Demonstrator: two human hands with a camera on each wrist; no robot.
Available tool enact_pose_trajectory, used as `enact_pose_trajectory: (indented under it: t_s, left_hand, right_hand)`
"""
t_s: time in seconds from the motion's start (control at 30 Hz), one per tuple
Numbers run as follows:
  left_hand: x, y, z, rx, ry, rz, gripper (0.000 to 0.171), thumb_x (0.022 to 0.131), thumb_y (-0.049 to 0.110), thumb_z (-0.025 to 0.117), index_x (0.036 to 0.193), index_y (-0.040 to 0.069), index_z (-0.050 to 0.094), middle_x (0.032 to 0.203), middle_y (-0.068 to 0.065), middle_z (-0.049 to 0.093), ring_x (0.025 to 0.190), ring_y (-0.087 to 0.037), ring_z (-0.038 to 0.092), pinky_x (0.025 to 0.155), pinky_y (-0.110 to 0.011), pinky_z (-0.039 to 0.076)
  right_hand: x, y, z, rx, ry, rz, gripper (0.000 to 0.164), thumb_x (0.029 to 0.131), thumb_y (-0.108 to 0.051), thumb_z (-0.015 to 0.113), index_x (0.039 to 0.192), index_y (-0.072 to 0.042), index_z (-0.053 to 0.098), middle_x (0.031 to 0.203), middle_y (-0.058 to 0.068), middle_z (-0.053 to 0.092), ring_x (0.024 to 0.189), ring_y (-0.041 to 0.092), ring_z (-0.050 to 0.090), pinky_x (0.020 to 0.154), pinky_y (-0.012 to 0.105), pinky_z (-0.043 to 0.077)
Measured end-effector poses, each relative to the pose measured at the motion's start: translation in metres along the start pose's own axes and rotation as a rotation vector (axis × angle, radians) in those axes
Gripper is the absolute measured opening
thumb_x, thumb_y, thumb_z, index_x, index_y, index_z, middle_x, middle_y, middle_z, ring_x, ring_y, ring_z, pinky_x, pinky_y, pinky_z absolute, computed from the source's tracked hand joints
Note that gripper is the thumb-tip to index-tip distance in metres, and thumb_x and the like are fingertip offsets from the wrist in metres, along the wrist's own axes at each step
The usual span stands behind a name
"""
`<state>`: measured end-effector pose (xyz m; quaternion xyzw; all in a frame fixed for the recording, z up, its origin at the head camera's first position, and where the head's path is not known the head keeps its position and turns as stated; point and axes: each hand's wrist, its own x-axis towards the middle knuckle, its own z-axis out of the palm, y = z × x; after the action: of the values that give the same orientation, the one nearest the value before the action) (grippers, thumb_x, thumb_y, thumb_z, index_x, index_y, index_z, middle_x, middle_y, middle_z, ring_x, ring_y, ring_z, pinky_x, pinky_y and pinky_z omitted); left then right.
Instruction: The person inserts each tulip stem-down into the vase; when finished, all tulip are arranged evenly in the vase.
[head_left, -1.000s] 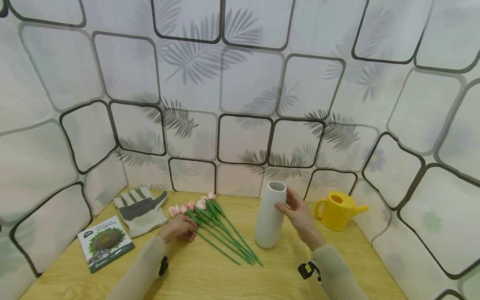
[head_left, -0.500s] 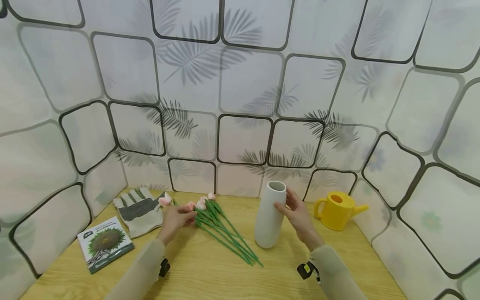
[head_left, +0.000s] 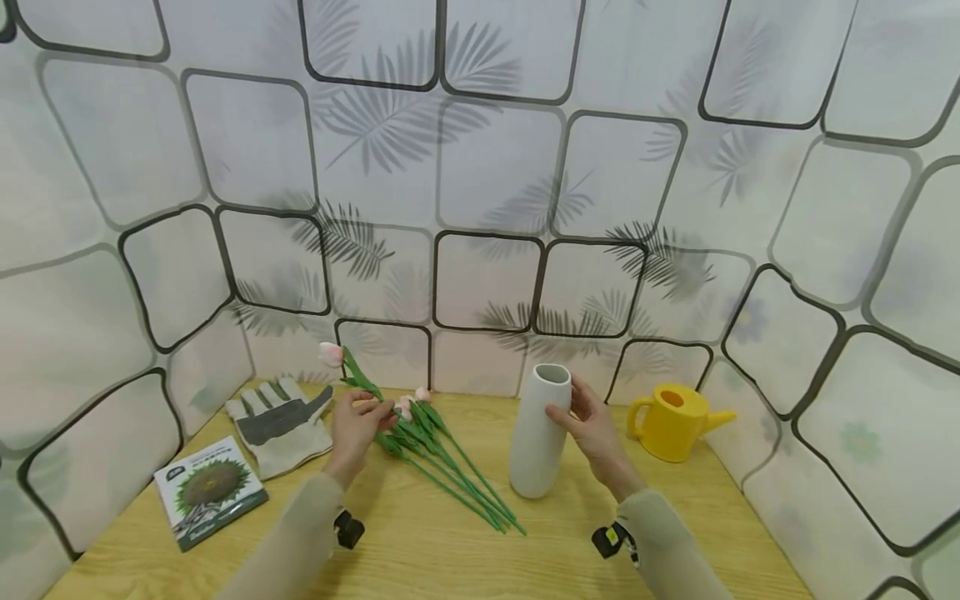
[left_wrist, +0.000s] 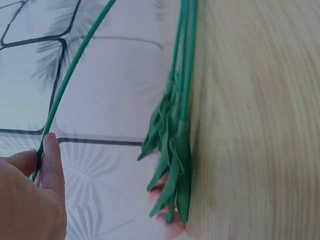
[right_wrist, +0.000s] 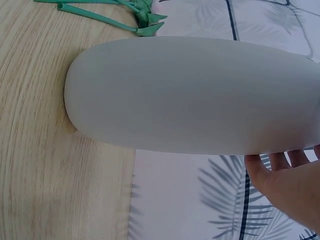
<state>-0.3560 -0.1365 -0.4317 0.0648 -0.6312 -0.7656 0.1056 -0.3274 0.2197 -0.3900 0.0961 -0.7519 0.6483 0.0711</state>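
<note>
My left hand (head_left: 358,429) pinches one pink tulip (head_left: 331,354) by its green stem, bloom raised up and to the left. In the left wrist view the stem (left_wrist: 70,70) runs up from between thumb and fingers, apart from the other tulips (left_wrist: 175,150). Those lie bunched on the table, pale pink heads at the back and stems pointing toward the front right. A white vase (head_left: 537,433) stands upright on the table, its mouth facing up. Around its right side near the top, my right hand (head_left: 600,433) grips it, thumb in front and fingers behind.
A yellow watering can (head_left: 675,421) stands right of the vase, spout to the right. At the left lie a grey and white work glove (head_left: 281,425) and a packet with a green-fringed flower picture (head_left: 212,492). Patterned curtain walls (head_left: 487,283) enclose the wooden table (head_left: 435,558).
My left hand has taken one tulip from the bunch and lifted it, its bloom rising above the glove. My right hand keeps its hold on the vase, which stays in place.
</note>
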Motion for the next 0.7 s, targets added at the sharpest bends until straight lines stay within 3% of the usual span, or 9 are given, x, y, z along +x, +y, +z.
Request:
enact_pose_trajectory:
  t_s: [0.1, 0.33, 0.47, 0.6, 0.7]
  left_hand:
    - [-0.001, 0.004, 0.005, -0.064, 0.012, -0.004, 0.051, 0.093, 0.004, 0.066, 0.134, -0.005, 0.037, 0.100, -0.014, 0.069, 0.073, -0.012, 0.073, 0.076, -0.027, 0.061]
    - [-0.003, 0.011, 0.014, -0.187, 0.000, 0.021, 0.048, 0.093, 0.005, 0.066, 0.134, -0.006, 0.043, 0.123, -0.028, 0.061, 0.088, -0.015, 0.073, 0.084, -0.027, 0.059]
    - [-0.005, 0.018, 0.021, -0.227, -0.010, 0.031, 0.038, 0.093, 0.004, 0.065, 0.127, -0.007, 0.051, 0.108, -0.016, 0.070, 0.092, -0.018, 0.073, 0.086, -0.029, 0.058]
    - [-0.006, 0.026, 0.030, -0.295, 0.028, 0.040, 0.032, 0.091, 0.003, 0.068, 0.120, -0.004, 0.057, 0.088, -0.003, 0.073, 0.087, -0.019, 0.074, 0.085, -0.031, 0.059]
    - [-0.006, 0.032, 0.038, -0.362, 0.062, 0.054, 0.030, 0.089, 0.003, 0.070, 0.117, -0.003, 0.060, 0.084, -0.001, 0.074, 0.085, -0.020, 0.074, 0.083, -0.033, 0.060]
  right_hand:
    - [0.000, 0.001, 0.000, 0.002, 0.004, -0.004, 0.066, 0.093, -0.014, 0.068, 0.151, -0.017, 0.037, 0.149, 0.013, 0.046, 0.133, 0.030, 0.045, 0.113, 0.052, 0.037]
    - [0.000, 0.001, 0.001, 0.020, 0.003, -0.012, 0.066, 0.093, -0.013, 0.068, 0.151, -0.017, 0.037, 0.151, 0.013, 0.044, 0.134, 0.030, 0.044, 0.114, 0.053, 0.035]
    - [0.000, 0.000, 0.001, 0.019, -0.002, -0.015, 0.066, 0.093, -0.014, 0.068, 0.151, -0.017, 0.036, 0.150, 0.013, 0.044, 0.134, 0.031, 0.044, 0.114, 0.053, 0.035]
    - [0.000, 0.001, 0.001, 0.023, -0.014, -0.026, 0.069, 0.093, -0.013, 0.069, 0.152, -0.017, 0.034, 0.151, 0.014, 0.043, 0.135, 0.031, 0.043, 0.115, 0.054, 0.033]
    - [0.000, 0.002, 0.001, 0.020, -0.019, -0.031, 0.073, 0.091, -0.012, 0.070, 0.153, -0.017, 0.032, 0.151, 0.014, 0.043, 0.136, 0.031, 0.043, 0.116, 0.054, 0.032]
